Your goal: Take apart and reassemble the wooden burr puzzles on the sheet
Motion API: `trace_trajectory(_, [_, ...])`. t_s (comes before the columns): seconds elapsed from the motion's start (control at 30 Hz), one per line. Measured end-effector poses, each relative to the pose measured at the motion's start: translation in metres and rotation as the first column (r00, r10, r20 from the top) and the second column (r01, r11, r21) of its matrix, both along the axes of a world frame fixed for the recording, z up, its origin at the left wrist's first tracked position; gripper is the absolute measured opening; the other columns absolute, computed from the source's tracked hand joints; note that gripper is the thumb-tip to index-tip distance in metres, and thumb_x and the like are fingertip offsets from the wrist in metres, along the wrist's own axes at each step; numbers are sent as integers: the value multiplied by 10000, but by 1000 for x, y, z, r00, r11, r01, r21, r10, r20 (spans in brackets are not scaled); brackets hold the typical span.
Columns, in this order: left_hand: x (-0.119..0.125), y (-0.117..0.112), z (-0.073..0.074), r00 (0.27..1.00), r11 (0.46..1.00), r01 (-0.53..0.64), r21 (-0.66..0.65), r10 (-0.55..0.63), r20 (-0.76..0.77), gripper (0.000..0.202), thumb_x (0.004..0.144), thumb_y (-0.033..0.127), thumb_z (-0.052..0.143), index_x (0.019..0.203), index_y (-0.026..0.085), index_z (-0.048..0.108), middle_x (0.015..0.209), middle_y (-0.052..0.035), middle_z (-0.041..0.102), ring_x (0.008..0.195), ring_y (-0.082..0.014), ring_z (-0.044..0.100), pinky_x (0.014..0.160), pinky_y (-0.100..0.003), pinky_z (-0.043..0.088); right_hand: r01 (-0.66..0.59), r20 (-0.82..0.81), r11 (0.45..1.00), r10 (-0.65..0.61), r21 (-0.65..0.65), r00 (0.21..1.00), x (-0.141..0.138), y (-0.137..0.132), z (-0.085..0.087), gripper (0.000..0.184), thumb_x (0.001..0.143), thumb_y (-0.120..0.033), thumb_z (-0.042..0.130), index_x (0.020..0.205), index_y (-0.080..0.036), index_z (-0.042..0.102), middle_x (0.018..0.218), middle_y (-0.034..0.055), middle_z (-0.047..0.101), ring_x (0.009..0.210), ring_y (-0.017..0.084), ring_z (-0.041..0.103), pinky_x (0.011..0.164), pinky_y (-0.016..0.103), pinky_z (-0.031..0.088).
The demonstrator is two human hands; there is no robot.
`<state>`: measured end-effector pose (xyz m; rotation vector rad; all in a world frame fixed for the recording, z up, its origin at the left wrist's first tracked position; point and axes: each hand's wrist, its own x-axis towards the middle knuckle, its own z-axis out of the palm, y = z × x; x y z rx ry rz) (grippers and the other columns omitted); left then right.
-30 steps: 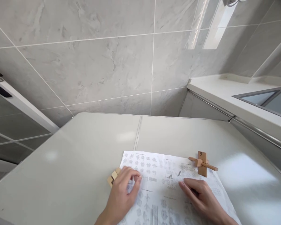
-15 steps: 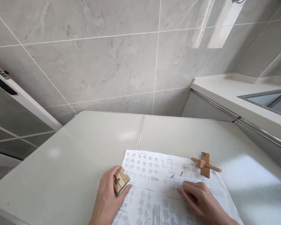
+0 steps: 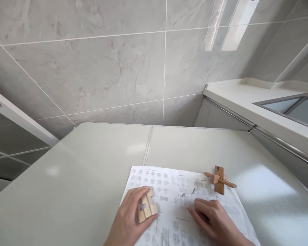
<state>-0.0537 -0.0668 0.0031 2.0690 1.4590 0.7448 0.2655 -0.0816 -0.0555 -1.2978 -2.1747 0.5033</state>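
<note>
My left hand (image 3: 129, 218) is closed round a small bundle of light wooden puzzle blocks (image 3: 147, 206), held over the left part of a printed instruction sheet (image 3: 174, 191). My right hand (image 3: 212, 218) lies flat on the sheet to the right, fingers stretched out and holding nothing. An assembled wooden cross-shaped puzzle (image 3: 219, 177) stands on the sheet's far right corner, a little beyond my right hand.
The sheet lies on a pale grey-green table (image 3: 92, 164) with a seam down its middle. A tiled wall (image 3: 105, 68) rises behind it. A white counter with a sunken sink (image 3: 292, 106) runs along the right. A glass door (image 3: 10, 136) stands at the left.
My left hand picked the wooden blocks up from the sheet's left edge and carried them rightward over the paper. My right hand stayed flat on the sheet.
</note>
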Motion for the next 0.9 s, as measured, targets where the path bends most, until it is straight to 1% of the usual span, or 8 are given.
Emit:
trace_trajectory(0.1, [31, 17, 3, 967, 966, 256, -41, -255, 25, 700, 900, 360, 910, 1502, 388, 554, 1413, -75, 712, 1288, -336, 698, 1052, -489, 645, 2, -4, 1000, -2, -9, 1000, 0, 1, 4, 474, 1129, -253, 492, 679, -258, 345, 606, -61, 421, 493, 125, 412, 512, 290, 296])
trace_trajectory(0.23, [60, 38, -1, 890, 890, 456, -18, -456, 0, 820, 831, 289, 975, 1495, 350, 498, 1403, -58, 710, 1295, -316, 665, 1082, -480, 606, -7, -19, 1000, 6, -29, 1000, 0, 1, 10, 436, 1120, -265, 517, 701, -258, 396, 607, -59, 482, 495, 124, 444, 519, 287, 317])
trace_trajectory(0.37, [67, 45, -6, 882, 881, 469, -60, -470, -17, 898, 796, 278, 1000, 1500, 348, 448, 1372, -51, 699, 1245, -300, 670, 1052, -469, 605, -13, -40, 994, 9, -107, 999, 0, 1, 16, 157, 1075, -241, 572, 918, -245, 563, 609, -84, 567, 484, 124, 516, 532, 267, 364])
trace_trajectory(0.43, [63, 46, -6, 895, 893, 443, -74, -446, -20, 967, 747, 346, 1028, 1512, 334, 437, 1387, -75, 673, 1256, -324, 655, 1055, -496, 601, -17, -40, 992, 13, -127, 999, -1, 0, 17, 30, 1039, -216, 615, 1055, -240, 609, 612, -95, 608, 481, 129, 563, 545, 262, 387])
trace_trajectory(0.5, [57, 48, -4, 912, 912, 407, -61, -409, -33, 1021, 659, 457, 1059, 1484, 301, 480, 1406, -108, 639, 1289, -368, 623, 1059, -533, 592, -19, -27, 994, 16, -110, 999, -2, 0, 17, 174, 993, -189, 666, 1154, -247, 631, 612, -104, 635, 477, 134, 598, 546, 261, 393])
trace_trajectory(0.6, [46, 52, 1, 912, 917, 400, -9, -399, -94, 880, 607, 510, 1068, 1328, 270, 623, 1373, -122, 625, 1305, -399, 586, 1051, -537, 581, -42, 13, 998, 42, -57, 999, -6, -1, 17, 332, 954, -186, 731, 1263, -256, 633, 623, -103, 663, 489, 149, 640, 542, 266, 398])
trace_trajectory(0.77, [38, 54, 6, 894, 898, 440, 28, -435, -106, 778, 687, 524, 1032, 1336, 289, 674, 1231, -98, 645, 1129, -328, 618, 949, -449, 578, -87, 77, 996, 85, 16, 993, -16, -1, 21, 206, 991, -297, 770, 1149, -234, 655, 662, -63, 687, 514, 164, 652, 531, 291, 391])
trace_trajectory(0.9, [40, 49, 2, 899, 900, 425, -100, -407, 160, 768, 767, 634, 946, 1396, 323, 632, 999, -20, 638, 909, -236, 620, 861, -368, 552, -23, 47, 998, 20, 53, 999, -21, 0, 19, 94, 1008, -281, 713, 1018, -231, 634, 626, -64, 659, 465, 142, 610, 503, 276, 382])
